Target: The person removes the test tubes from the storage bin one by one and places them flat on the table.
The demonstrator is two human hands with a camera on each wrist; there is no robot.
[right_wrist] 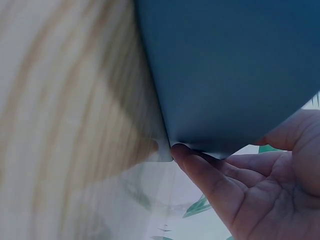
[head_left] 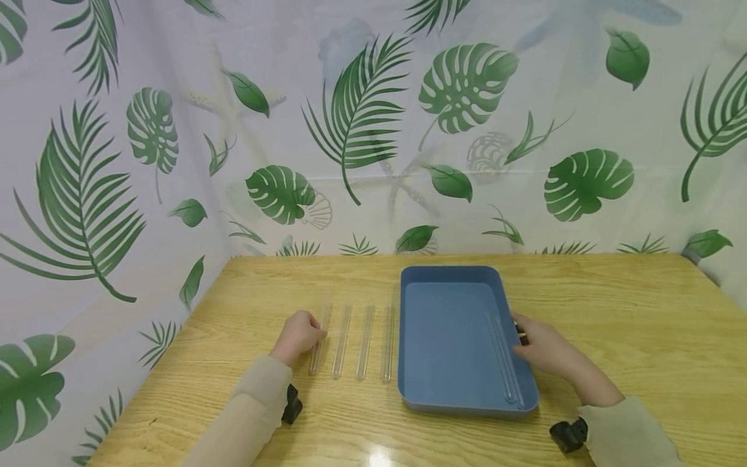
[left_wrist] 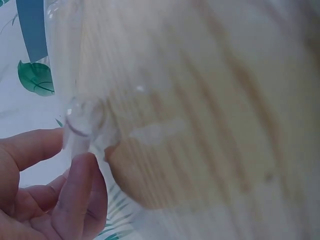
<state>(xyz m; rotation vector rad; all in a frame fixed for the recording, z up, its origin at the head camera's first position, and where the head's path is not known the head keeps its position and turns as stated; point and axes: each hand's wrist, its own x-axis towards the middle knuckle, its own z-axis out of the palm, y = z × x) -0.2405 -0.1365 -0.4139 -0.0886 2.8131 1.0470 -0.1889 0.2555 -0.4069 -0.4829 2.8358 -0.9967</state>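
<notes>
My left hand point(head_left: 299, 336) pinches a clear glass test tube point(head_left: 316, 359), the leftmost of several in a row on the table. In the left wrist view, its thumb and index finger close about the tube point(left_wrist: 77, 127). The other test tubes point(head_left: 363, 347) lie roughly parallel, rounded ends toward me. To their right sits a blue rectangular tray point(head_left: 446, 337), with two test tubes point(head_left: 505, 363) side by side along its right wall. My right hand point(head_left: 543, 344) grips the tray's right side. In the right wrist view, its fingertips point(right_wrist: 182, 152) are at the tray's lower edge.
The wood-grain table point(head_left: 630, 331) reaches back to a white curtain point(head_left: 373, 220) printed with green leaves, which also runs along the left side. Small black devices point(head_left: 567, 434) are strapped at both wrists over beige sleeves point(head_left: 248, 402).
</notes>
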